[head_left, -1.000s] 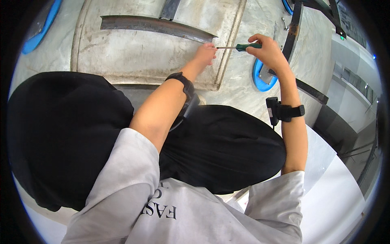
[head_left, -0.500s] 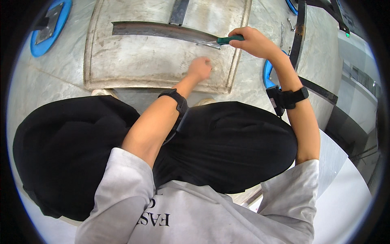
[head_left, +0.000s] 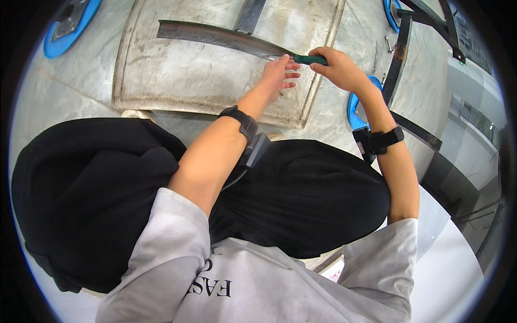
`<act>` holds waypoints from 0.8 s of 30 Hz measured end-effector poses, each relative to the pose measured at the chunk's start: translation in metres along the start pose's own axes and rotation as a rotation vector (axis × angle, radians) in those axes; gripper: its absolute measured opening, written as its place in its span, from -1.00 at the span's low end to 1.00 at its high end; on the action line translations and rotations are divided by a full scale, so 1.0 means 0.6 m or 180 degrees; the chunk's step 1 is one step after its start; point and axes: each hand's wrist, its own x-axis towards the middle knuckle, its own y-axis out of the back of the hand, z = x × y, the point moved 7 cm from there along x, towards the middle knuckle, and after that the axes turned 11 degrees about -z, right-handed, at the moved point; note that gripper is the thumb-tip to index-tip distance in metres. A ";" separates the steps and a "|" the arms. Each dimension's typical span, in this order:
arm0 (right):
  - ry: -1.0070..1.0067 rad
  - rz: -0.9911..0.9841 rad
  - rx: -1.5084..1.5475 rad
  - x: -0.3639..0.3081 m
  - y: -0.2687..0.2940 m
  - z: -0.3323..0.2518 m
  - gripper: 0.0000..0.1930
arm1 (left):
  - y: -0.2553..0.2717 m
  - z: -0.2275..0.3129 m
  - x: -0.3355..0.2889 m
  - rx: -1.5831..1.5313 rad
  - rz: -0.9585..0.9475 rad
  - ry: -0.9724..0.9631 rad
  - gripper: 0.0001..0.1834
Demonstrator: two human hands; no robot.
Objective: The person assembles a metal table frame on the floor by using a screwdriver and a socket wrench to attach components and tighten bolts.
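Observation:
My right hand point(head_left: 339, 67) is closed around a green-handled screwdriver point(head_left: 307, 59), its tip lying against the right end of a dark curved metal strip point(head_left: 215, 36). The strip rests on a worn metal plate point(head_left: 194, 81) set on the floor. My left hand point(head_left: 279, 72) hovers just below the tip with its fingers spread, close to the strip's end and holding nothing. Both wrists wear black bands. My black-clad knees fill the lower middle of the view.
A blue round object point(head_left: 72, 27) lies at the upper left, another blue one point(head_left: 355, 105) sits behind my right wrist. A black metal frame point(head_left: 401, 54) runs down the right side. A loose bolt point(head_left: 389, 44) lies on the stone floor.
My left hand drew back from the strip's end and then came up close under the screwdriver tip again. The right hand kept hold of the screwdriver at the strip.

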 end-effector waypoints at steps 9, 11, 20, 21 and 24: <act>0.0057 0.0057 0.0084 -0.004 0.005 0.006 -0.71 | -0.005 0.001 0.000 -0.0130 0.0045 -0.0005 -0.64; -0.0091 -0.0049 0.0206 -0.003 0.002 0.000 -0.71 | 0.003 0.000 0.002 -0.0147 0.0064 -0.0023 -0.64; 0.0059 0.0001 0.0114 0.002 0.004 0.002 -0.70 | 0.001 0.000 0.002 -0.0162 0.0037 0.0001 -0.66; 0.0064 -0.0007 0.0117 0.002 0.004 -0.001 -0.70 | 0.004 -0.001 0.000 -0.0115 0.0070 0.0017 -0.66; -0.0026 -0.0075 0.0104 0.001 0.001 -0.005 -0.71 | 0.007 0.000 -0.004 -0.0039 0.0108 0.0045 -0.66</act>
